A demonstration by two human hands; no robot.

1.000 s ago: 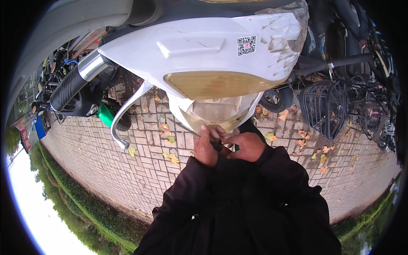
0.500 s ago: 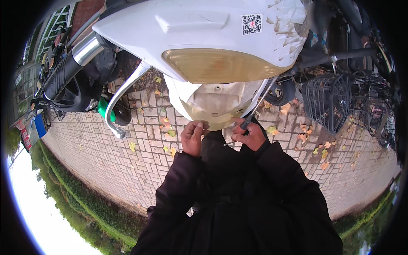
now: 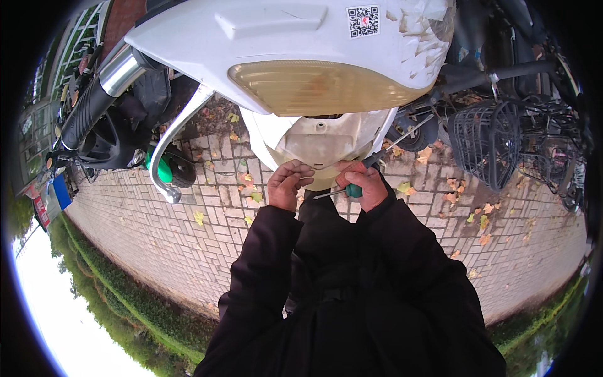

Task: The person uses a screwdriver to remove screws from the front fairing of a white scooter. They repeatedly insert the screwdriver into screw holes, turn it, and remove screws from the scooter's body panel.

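My right hand (image 3: pixel 367 185) is closed around two screwdrivers. One has a green handle (image 3: pixel 353 190) and a shaft that points left; the dark-handled screwdriver (image 3: pixel 409 134) points its long shaft up and to the right. My left hand (image 3: pixel 291 183) is closed, its thumb against its curled fingers, at the lower edge of a yellowed panel (image 3: pixel 320 151) on the front of a white scooter (image 3: pixel 282 38). Whatever lies between those fingertips is hidden. Right-hand fingers also rest near the panel's lower edge. Above it sits a large yellowed lamp lens (image 3: pixel 326 88).
The scooter's silver brake lever (image 3: pixel 169 147) and black handlebar grip (image 3: pixel 91 116) extend on the left. A black wire basket (image 3: pixel 485 147) and other parked bikes stand to the right. Fallen leaves (image 3: pixel 452 195) lie on the brick paving, with a hedge (image 3: pixel 113 286) behind me.
The view has shifted a little, and the scooter sits slightly higher and further left. In my right hand the screwdrivers have turned, so the green handle now shows. Both hands stay at the panel's edge.
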